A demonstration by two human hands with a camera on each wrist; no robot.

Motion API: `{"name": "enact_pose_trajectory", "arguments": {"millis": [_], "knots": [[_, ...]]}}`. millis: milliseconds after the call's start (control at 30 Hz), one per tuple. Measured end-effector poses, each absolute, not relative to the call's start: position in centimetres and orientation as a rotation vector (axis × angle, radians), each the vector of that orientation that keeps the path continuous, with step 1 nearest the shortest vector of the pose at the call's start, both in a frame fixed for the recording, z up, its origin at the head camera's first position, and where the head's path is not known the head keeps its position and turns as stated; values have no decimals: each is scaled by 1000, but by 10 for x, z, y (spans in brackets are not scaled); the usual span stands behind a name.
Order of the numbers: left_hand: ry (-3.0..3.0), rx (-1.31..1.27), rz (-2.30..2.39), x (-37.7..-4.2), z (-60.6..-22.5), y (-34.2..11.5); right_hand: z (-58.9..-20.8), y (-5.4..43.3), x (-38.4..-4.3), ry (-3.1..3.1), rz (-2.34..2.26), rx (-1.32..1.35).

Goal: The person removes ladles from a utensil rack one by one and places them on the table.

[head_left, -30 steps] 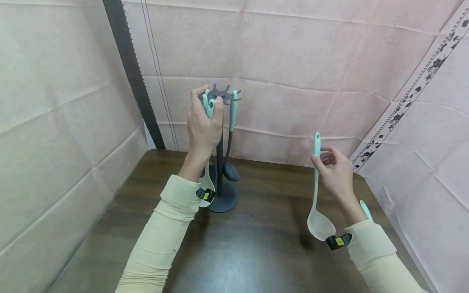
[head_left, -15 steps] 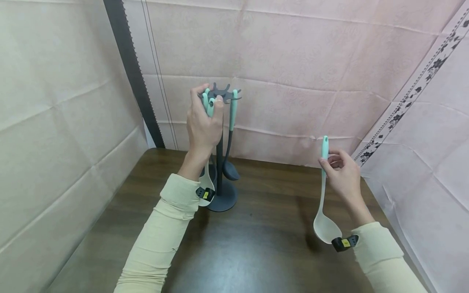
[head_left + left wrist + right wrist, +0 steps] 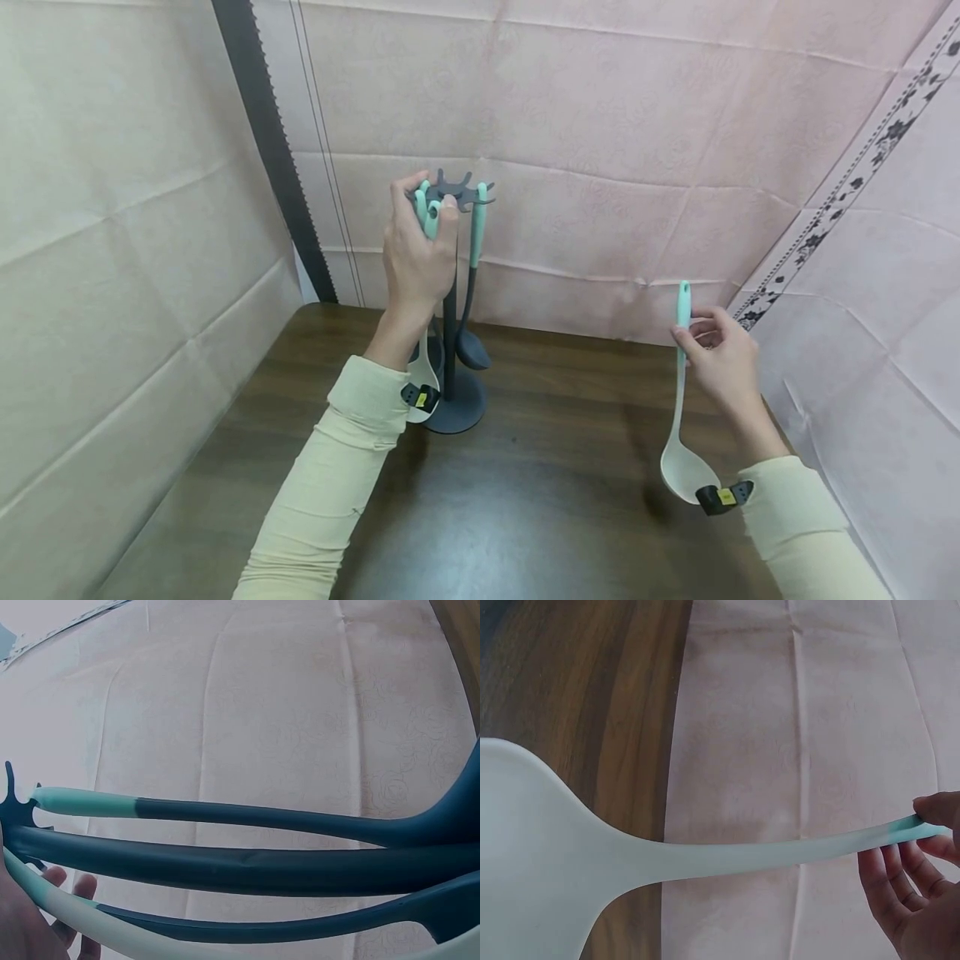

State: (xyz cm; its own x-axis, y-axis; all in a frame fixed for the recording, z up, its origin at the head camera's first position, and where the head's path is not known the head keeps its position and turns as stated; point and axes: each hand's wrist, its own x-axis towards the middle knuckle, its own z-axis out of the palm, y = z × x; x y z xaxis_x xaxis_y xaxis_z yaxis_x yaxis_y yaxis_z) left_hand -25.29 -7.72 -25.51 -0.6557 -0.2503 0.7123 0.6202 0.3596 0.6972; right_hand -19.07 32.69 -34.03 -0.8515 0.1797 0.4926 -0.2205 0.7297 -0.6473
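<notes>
My left hand (image 3: 418,258) grips several teal handles (image 3: 430,218) hanging at the top of a dark utensil stand (image 3: 450,342). One belongs to a white utensil (image 3: 425,371), its lower end partly hidden behind my wrist. In the left wrist view, my fingers (image 3: 84,889) curl beside the white shaft (image 3: 97,922), below the stand's pole (image 3: 225,864). A dark ladle (image 3: 472,350) with a teal handle hangs on the stand's right side. Off to the right, my right hand (image 3: 723,358) pinches the teal handle of a white ladle (image 3: 685,473), bowl downward over the table.
The brown wooden table (image 3: 525,492) runs back to a pale pink cloth wall (image 3: 570,208). Cloth also rises along the left side (image 3: 135,250) and the right side (image 3: 892,333). The stand's round base (image 3: 465,408) sits toward the back left.
My right hand has carried the white ladle rightward and slightly nearer. A teal handle seen by my right wrist earlier is now hidden behind that arm. My left hand stays put.
</notes>
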Motion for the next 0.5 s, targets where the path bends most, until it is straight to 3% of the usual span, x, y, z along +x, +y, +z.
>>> {"name": "enact_pose_trajectory", "arguments": {"millis": [500], "knots": [[-1831,-333,-1407,-253,-255,-77,-346,356,-189,-2446,911,-35]]}}
